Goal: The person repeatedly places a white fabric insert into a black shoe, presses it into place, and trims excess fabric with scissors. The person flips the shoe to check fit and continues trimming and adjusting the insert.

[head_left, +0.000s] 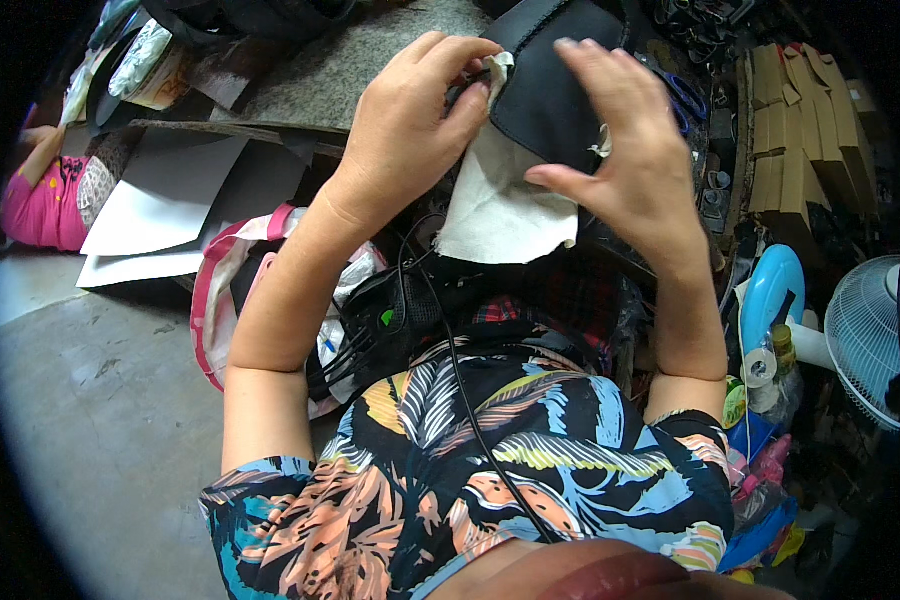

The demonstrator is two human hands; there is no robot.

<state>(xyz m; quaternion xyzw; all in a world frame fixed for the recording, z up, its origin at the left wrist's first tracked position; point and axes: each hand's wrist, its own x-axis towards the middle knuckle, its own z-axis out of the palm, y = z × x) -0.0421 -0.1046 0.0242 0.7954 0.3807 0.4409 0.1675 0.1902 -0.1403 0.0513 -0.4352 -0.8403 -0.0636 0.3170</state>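
A black leather-like piece [548, 90] with a stitched edge lies at the front edge of the worktable, top middle. Off-white cloth [505, 200] shows below it and hangs toward my lap. At the black piece's left edge, my left hand [410, 130] pinches a gathered bit of that cloth between thumb and fingers. My right hand [630, 140] hovers over the right side of the black piece, fingers and thumb spread, somewhat blurred, with nothing in it. A small white scrap [601, 142] shows beside its palm.
Blue-handled scissors [685, 100] lie right of the work, before stacked cardboard boxes [800, 130]. A white fan [865, 335] and blue round object [773, 290] stand at right. White sheets [160, 205] and a pink-trimmed bag [215, 300] are left. Another person's pink sleeve [50, 205] shows far left.
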